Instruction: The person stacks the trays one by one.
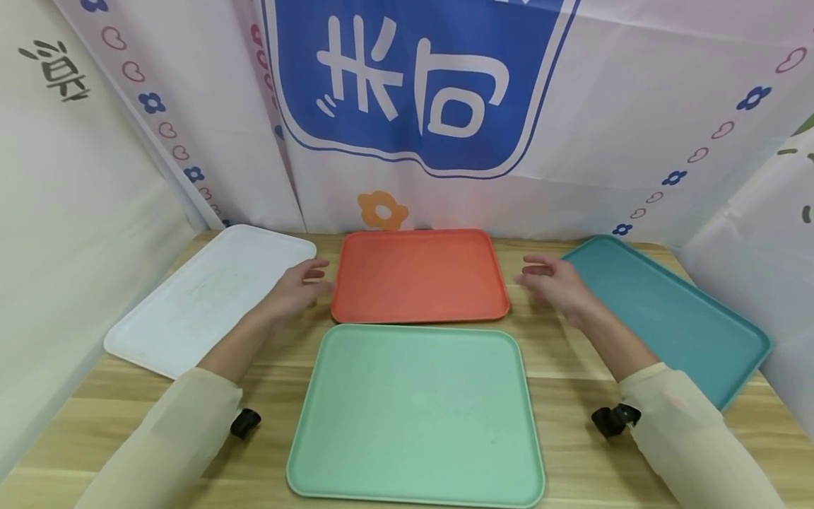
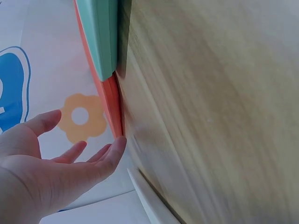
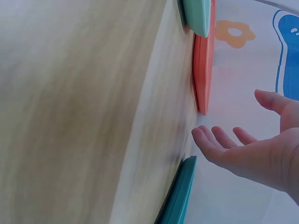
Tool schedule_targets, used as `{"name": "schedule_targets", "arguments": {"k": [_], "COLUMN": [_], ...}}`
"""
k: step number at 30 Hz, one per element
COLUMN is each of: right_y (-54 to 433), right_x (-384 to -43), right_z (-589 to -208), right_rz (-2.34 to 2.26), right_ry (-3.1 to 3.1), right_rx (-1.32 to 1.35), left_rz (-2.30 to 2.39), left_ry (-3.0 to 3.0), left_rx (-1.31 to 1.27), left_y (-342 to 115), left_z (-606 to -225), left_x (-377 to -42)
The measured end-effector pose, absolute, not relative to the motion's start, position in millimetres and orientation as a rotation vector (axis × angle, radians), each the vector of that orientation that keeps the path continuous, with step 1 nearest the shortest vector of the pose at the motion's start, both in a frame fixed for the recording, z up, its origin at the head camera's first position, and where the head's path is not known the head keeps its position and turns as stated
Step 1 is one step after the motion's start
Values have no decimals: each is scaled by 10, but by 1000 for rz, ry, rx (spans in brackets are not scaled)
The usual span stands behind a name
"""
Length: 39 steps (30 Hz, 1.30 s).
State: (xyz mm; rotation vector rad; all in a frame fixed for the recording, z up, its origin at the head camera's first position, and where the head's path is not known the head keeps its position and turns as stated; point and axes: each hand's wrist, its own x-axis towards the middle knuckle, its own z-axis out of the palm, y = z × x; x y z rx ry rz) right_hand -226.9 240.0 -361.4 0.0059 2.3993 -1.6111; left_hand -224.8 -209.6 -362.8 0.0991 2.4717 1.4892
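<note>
A red-orange tray lies flat at the back middle of the wooden table, between both hands. My left hand is at its left edge with fingers spread and loosely bent, holding nothing; in the left wrist view its fingertips come close to the red-orange tray, and whether they touch I cannot tell. Off the tray's right edge hovers my right hand, fingers apart and relaxed, with a gap to the red-orange tray in the right wrist view. A light green tray lies directly in front of the red-orange one.
At the left a white tray lies angled, partly behind the left forearm. A teal tray lies angled at the right, near the right forearm. Printed fabric hangs behind the table, and pale cloth walls flank it.
</note>
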Motion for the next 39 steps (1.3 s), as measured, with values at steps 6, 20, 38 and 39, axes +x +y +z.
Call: {"name": "schedule_targets", "arguments": {"k": [6,20,38,39], "right_y": [2353,2233,2084,2082], "right_x": [-2332,-2515,-2655,-2659], "right_z": [-3585,-3670,-3689,-3689], "right_rz": [-1676,-1779,-1810,-1805], "right_ry": [2365,2273,2227,2229], "right_rx": [59,144,209,212], "left_rz": [1527,1576,1668,1671], "left_ry": [2451,2397,2347,2348], "left_rx": [77,9,-34,-30], "left_y": [-2089,-2058,-2100,-2093], "left_z": [-3625,-3637,-3685,-3686], "left_x": [-2277,-2368,-2451,-2457]}}
